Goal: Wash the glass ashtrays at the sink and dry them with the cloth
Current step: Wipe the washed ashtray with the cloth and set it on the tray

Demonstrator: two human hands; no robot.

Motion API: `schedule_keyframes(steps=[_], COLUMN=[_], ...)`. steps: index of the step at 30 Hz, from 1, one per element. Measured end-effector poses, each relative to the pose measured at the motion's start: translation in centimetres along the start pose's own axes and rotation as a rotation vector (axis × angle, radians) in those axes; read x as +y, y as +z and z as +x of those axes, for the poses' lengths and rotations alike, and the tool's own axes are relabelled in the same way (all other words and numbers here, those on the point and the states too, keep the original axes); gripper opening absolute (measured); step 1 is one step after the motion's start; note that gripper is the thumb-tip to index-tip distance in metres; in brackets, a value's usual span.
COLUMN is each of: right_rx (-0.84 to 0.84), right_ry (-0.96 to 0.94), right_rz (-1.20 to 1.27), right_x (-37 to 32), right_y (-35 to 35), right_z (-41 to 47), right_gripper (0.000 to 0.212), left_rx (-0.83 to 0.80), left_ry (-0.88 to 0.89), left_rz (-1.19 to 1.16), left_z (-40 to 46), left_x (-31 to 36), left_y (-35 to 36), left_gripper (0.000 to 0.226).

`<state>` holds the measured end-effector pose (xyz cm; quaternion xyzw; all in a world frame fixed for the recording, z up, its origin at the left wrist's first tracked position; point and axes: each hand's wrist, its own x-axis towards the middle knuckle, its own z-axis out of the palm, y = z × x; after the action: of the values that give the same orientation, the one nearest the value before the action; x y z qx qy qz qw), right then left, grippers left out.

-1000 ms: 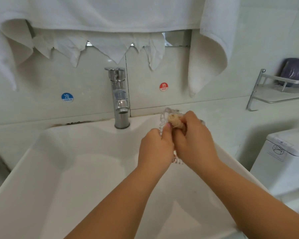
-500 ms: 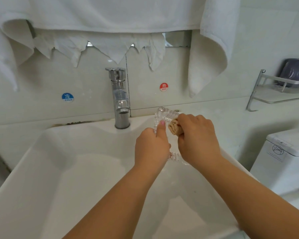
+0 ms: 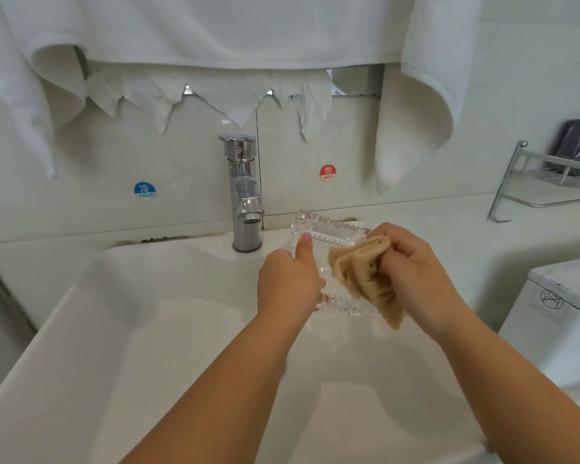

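Now, left hand (image 3: 287, 283) gripping glass ashtray (image 3: 332, 231), right hand (image 3: 412, 272) clutching bunched tan cloth (image 3: 362, 272) against it

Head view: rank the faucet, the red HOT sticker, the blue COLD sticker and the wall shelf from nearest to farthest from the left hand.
From the left hand, which grips the glass ashtray:
1. Faucet, just behind, slightly left.
2. HOT sticker, on the wall, up and right.
3. COLD sticker, on the wall, far left.
4. Wall shelf, far right.
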<state>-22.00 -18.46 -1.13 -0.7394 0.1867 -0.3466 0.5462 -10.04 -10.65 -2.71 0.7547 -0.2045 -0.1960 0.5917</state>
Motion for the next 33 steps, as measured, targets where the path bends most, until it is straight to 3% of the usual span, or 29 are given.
schedule_keyframes(steps=[3, 8, 13, 17, 22, 27, 29, 31, 33], right_rx=[-0.228, -0.345, -0.253, -0.176, -0.174, -0.05, -0.098, -0.171, -0.203], right_ry=[-0.039, -0.078, -0.411, -0.508, -0.434, -0.025, 0.085, 0.191, 0.232], right_rz=[-0.176, -0.418, -1.043, -1.21, -1.025, -0.191, 0.047, 0.293, 0.395], right_x=[0.6, 0.8, 2.3, 3.4, 2.1, 0.6, 0.3, -0.1, -0.3], right_y=[1.0, 1.1, 2.3, 2.4, 2.5, 1.3, 0.9, 0.7, 0.3], right_z=[-0.6, -1.0, -0.7, -0.3, -0.8, -0.4, -0.1, 0.0, 0.3], right_gripper=[0.014, 0.02, 0.036, 0.034, 0.022, 0.025, 0.031, 0.036, 0.031], left_rx=[0.041, 0.078, 0.036, -0.047, -0.217, -0.244, -0.28, -0.297, -0.252], left_ry=[0.006, -0.087, -0.213, -0.301, -0.349, -0.333, -0.297, -0.296, -0.256], left_rz=[0.034, -0.024, -0.149, -0.158, -0.194, -0.155, -0.187, -0.297, -0.347], left_z=[0.4, 0.9, 1.0, 1.0, 0.4, 0.5, 0.1, 0.4, 0.5], left_x=[0.1, 0.2, 0.2, 0.4, 1.3, 0.6, 0.3, -0.3, -0.5], left_y=[-0.2, -0.9, -1.3, -1.3, -2.1, -1.7, -1.3, -0.9, -0.8], left_gripper=[0.058, 0.059, 0.043, 0.039, 0.032, 0.079, 0.089, 0.093, 0.078])
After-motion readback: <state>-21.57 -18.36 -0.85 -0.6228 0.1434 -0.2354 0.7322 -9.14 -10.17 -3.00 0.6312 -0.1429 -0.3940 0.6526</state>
